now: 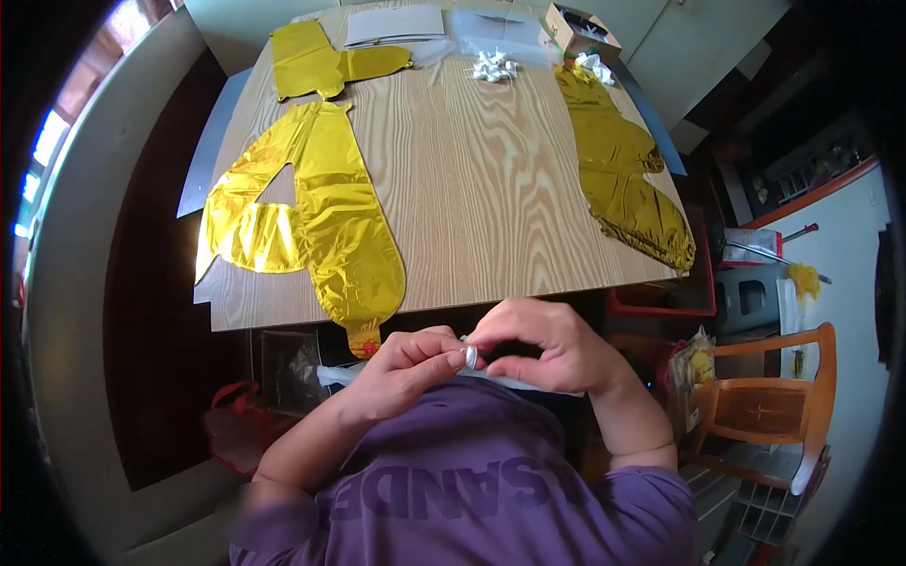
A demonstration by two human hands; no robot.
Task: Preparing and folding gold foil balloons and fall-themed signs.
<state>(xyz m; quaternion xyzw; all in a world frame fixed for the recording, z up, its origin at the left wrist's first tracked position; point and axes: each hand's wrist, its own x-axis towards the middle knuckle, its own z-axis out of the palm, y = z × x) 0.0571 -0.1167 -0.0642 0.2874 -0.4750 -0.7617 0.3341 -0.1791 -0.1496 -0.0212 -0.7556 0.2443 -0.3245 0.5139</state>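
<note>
Crinkled glossy foil balloon point(344, 208), smooth wood-grain table point(472, 189), matt cloth shirt point(453, 443)

Dark lettering point(427, 493) on purple shirt point(453, 426)

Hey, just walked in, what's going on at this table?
Someone in a purple cotton-looking shirt holds a small, shiny white item at the near edge of the wood-grain table. Their left hand pinches it; the right hand is at it too, though its grip is unclear. A flat gold foil shape with a triangular hole lies left, another gold foil piece beyond it, and a wrinkled gold one right.
</note>
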